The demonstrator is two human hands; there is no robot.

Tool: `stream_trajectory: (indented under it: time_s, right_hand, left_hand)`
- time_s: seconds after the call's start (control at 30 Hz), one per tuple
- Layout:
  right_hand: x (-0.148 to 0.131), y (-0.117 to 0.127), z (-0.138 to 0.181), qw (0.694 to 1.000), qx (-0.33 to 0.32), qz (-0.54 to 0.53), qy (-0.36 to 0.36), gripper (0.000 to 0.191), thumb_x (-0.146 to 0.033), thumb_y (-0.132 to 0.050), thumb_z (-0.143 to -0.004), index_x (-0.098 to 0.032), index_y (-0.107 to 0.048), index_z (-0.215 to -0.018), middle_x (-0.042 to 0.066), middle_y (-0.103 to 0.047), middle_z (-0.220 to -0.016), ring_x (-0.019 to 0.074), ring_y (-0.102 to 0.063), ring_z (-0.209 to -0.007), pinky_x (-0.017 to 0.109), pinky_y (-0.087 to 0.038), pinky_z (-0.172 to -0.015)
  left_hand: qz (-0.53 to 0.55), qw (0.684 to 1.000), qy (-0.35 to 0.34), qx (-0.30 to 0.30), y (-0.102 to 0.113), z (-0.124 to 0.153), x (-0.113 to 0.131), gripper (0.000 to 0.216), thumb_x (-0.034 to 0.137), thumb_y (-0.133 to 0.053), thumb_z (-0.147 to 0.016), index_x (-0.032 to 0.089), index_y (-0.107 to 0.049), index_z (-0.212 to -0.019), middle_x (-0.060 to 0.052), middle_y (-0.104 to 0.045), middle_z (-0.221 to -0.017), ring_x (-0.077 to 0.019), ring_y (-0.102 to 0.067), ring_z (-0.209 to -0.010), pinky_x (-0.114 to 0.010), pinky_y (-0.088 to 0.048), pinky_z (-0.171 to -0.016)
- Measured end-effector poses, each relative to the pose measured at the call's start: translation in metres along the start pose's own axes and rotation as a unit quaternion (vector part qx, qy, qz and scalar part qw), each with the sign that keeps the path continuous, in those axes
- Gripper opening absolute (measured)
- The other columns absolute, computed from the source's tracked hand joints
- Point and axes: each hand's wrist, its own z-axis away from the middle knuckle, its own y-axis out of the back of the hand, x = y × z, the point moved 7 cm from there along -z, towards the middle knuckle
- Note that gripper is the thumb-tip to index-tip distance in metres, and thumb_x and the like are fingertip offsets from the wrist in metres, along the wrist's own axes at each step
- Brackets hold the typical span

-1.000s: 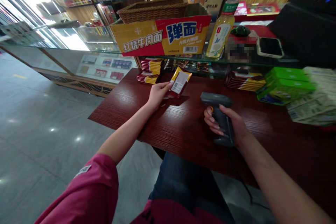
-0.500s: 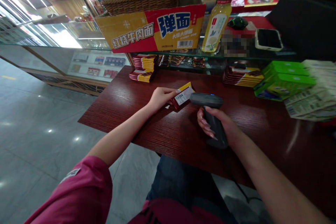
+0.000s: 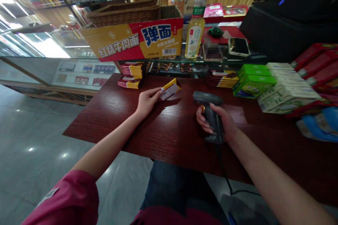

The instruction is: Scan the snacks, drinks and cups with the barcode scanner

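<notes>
My left hand pinches the near-left end of a flat chocolate bar in a yellow and dark red wrapper. Its pale printed label faces me, and the bar is tilted above the table. My right hand is wrapped round the handle of a dark grey barcode scanner, whose head points left toward the bar with a gap between them. From the scanner's base a black cable runs down past the table edge. Similar bars stand in a stack behind my left hand.
On the dark wood table are another stack of bars, green boxes, pale cartons and blue packs. Behind, a glass shelf bears a noodle carton, a drink bottle and a phone.
The view has shifted right. My left hand has drawn the chocolate bar away from the scanner's head and turned it, widening the gap. My right hand keeps its hold on the scanner.
</notes>
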Motion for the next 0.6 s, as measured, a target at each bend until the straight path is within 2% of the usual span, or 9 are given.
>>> stream_trajectory:
  time_s: [0.07,0.13,0.27,0.37,0.47,0.53,0.6]
  right_hand:
    - [-0.013,0.018,0.010,0.999,0.022,0.014,0.020,0.040,-0.055,-0.073,-0.084,-0.015,-0.068,-0.087,0.002,-0.052,-0.069,0.0110,-0.041,-0.052,0.017,-0.038,-0.035]
    - [-0.025,0.037,0.022,0.998,0.042,0.034,0.030,0.043,-0.058,-0.073,-0.083,-0.015,-0.068,-0.088,0.002,-0.053,-0.070,0.0112,-0.043,-0.052,0.018,-0.041,-0.037]
    - [-0.045,0.072,0.047,0.995,0.078,0.059,0.029,0.045,-0.060,-0.073,-0.083,-0.016,-0.069,-0.088,0.002,-0.057,-0.072,0.0126,-0.048,-0.052,0.023,-0.048,-0.041]
    - [-0.058,0.088,0.059,0.993,0.101,0.055,0.041,0.043,-0.059,-0.075,-0.082,-0.017,-0.069,-0.088,0.003,-0.059,-0.074,0.0139,-0.052,-0.053,0.025,-0.050,-0.041]
    - [-0.065,0.092,0.061,0.993,0.097,0.046,0.045,0.044,-0.059,-0.077,-0.080,-0.016,-0.070,-0.086,0.003,-0.060,-0.075,0.0140,-0.054,-0.053,0.025,-0.051,-0.042]
    - [-0.065,0.093,0.058,0.995,0.087,0.037,0.038,0.045,-0.059,-0.076,-0.080,-0.015,-0.070,-0.085,0.003,-0.059,-0.075,0.0139,-0.054,-0.053,0.025,-0.051,-0.042]
    - [-0.065,0.094,0.055,0.996,0.081,0.025,0.029,0.044,-0.059,-0.074,-0.082,-0.016,-0.070,-0.086,0.003,-0.059,-0.075,0.0140,-0.054,-0.054,0.025,-0.051,-0.042]
  left_hand:
    - [-0.046,0.997,-0.057,0.033,-0.005,-0.003,0.014,0.035,0.046,-0.067,-0.095,0.024,-0.079,-0.120,-0.003,-0.079,-0.121,-0.0239,-0.074,-0.112,-0.034,-0.057,-0.102]
    - [-0.080,0.989,-0.116,0.051,-0.023,-0.010,0.029,0.034,0.044,-0.062,-0.099,0.027,-0.077,-0.124,-0.002,-0.078,-0.124,-0.0220,-0.074,-0.113,-0.033,-0.056,-0.104]
    - [-0.130,0.960,-0.244,0.054,-0.085,-0.031,0.058,0.032,0.037,-0.053,-0.105,0.028,-0.073,-0.129,-0.003,-0.075,-0.131,-0.0183,-0.070,-0.123,-0.032,-0.054,-0.109]
    - [-0.171,0.931,-0.322,0.023,-0.145,-0.049,0.073,0.033,0.033,-0.049,-0.107,0.028,-0.072,-0.131,-0.004,-0.072,-0.136,-0.0158,-0.067,-0.128,-0.030,-0.052,-0.109]
    - [-0.220,0.901,-0.371,-0.037,-0.201,-0.066,0.080,0.033,0.028,-0.051,-0.106,0.029,-0.070,-0.134,-0.005,-0.072,-0.136,-0.0173,-0.066,-0.130,-0.032,-0.051,-0.109]
    - [-0.252,0.887,-0.380,-0.076,-0.229,-0.075,0.080,0.035,0.026,-0.054,-0.105,0.029,-0.068,-0.136,-0.005,-0.071,-0.137,-0.0199,-0.065,-0.131,-0.036,-0.049,-0.112]
    - [-0.274,0.881,-0.373,-0.099,-0.244,-0.082,0.079,0.036,0.028,-0.055,-0.104,0.028,-0.066,-0.139,-0.006,-0.069,-0.141,-0.0219,-0.062,-0.134,-0.040,-0.044,-0.117]
